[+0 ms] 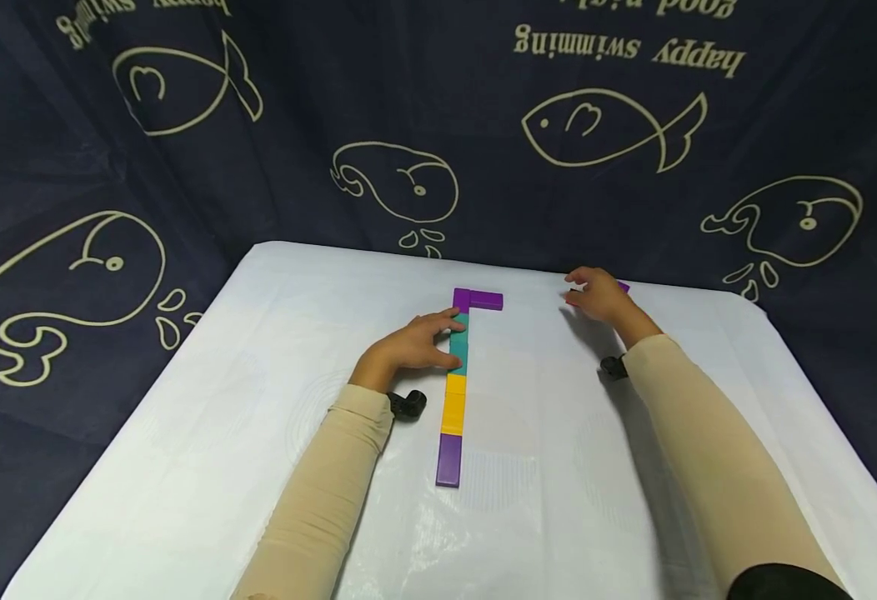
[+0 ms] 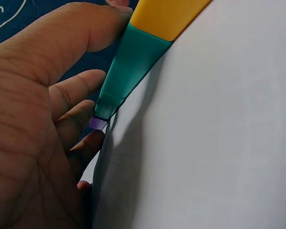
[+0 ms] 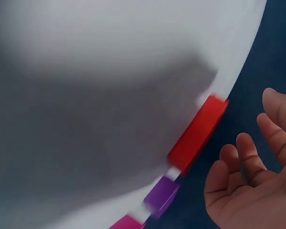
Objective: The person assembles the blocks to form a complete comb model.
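Note:
My left hand (image 1: 419, 342) lies along the left side of a line of coloured blocks. Its thumb and fingertips touch the teal blocks (image 1: 459, 343), and the left wrist view shows the fingers spread loosely beside them. Nearer in the line come yellow blocks (image 1: 453, 410) and a purple block (image 1: 448, 461). At the far end, one purple block (image 1: 487, 301) juts right from another. My right hand (image 1: 598, 296) hovers at the table's far edge, fingers loosely bent and holding nothing. Near it in the right wrist view lie a red block (image 3: 198, 136), a purple block (image 3: 161, 196) and a pink block (image 3: 127, 223).
A white-covered table (image 1: 573, 500) carries the blocks. Behind it hangs a dark blue cloth (image 1: 483, 75) printed with fish, whales and lettering. Dark wrist cameras sit at both cuffs, close above the table.

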Demonstrator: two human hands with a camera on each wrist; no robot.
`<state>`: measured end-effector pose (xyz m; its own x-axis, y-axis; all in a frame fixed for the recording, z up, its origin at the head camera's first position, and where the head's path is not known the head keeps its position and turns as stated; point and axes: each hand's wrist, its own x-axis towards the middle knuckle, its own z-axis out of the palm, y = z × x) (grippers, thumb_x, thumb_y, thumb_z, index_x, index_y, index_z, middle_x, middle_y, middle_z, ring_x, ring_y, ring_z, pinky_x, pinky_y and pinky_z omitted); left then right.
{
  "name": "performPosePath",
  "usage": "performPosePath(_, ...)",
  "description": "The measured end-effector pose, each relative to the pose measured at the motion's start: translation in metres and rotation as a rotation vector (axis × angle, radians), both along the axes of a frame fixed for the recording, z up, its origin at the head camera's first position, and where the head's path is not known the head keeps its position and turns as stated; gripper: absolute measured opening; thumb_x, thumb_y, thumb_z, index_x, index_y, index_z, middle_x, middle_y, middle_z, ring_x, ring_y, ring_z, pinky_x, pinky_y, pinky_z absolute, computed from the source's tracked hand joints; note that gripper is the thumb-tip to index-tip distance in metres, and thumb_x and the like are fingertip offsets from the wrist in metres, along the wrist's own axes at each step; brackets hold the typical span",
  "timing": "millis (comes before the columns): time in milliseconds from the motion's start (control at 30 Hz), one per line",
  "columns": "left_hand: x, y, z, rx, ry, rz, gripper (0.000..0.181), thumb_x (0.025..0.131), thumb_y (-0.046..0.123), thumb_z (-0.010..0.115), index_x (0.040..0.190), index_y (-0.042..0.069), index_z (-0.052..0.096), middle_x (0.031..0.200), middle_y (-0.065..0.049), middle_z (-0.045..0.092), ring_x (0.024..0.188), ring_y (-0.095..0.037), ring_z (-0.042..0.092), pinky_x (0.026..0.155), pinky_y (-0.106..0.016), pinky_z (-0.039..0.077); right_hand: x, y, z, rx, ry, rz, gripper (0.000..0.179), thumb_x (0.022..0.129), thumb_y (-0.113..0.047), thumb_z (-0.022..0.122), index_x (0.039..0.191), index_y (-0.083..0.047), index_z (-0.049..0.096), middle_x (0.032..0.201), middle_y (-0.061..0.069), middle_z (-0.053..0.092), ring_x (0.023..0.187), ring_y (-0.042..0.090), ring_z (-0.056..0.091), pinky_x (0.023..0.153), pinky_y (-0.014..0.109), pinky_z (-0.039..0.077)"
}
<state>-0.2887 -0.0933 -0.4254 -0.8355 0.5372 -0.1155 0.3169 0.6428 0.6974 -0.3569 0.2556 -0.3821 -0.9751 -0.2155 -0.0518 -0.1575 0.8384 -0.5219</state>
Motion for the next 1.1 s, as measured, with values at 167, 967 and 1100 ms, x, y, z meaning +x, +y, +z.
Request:
performPosePath(167, 0.000, -0.001, -0.001, 0.008, 0.000, -0.002, 0.067, 0.081, 0.032, 0.080, 0.142, 0.020, 0.055, 0.163, 0.006, 0.022, 0.151, -0.026, 0.014, 0.121, -0.049, 0.008, 0.000, 0.020, -0.001, 0.068, -0.036, -0.048, 0.041, 0.099, -0.015, 0.054, 0.136, 0.002, 0.050, 0.138, 0.030, 0.043, 0.121, 0.044, 0.044, 0.103, 0.059, 0.037)
performPosePath(967, 0.000, -0.001, -0.001, 0.017, 0.003, 0.000, 0.066, 0.081, 0.033, 0.080, 0.142, 0.021, 0.056, 0.163, 0.007, 0.022, 0.151, -0.029, 0.013, 0.120, -0.051, 0.011, -0.006, 0.036, -0.020, 0.110, -0.052, -0.069, 0.038, 0.097, -0.007, 0.055, 0.132, 0.007, 0.052, 0.127, 0.028, 0.053, 0.109, 0.039, 0.047, 0.101, 0.056, 0.041)
performPosePath(1100, 0.000, -0.001, -0.002, 0.012, 0.006, 0.000, 0.066, 0.081, 0.032, 0.080, 0.142, 0.020, 0.056, 0.163, 0.006, 0.022, 0.150, -0.028, 0.014, 0.120, -0.050, 0.011, -0.007, 0.035, -0.021, 0.101, -0.050, -0.079, 0.037, 0.097, -0.006, 0.055, 0.131, 0.007, 0.052, 0.127, 0.028, 0.052, 0.110, 0.039, 0.047, 0.101, 0.056, 0.040)
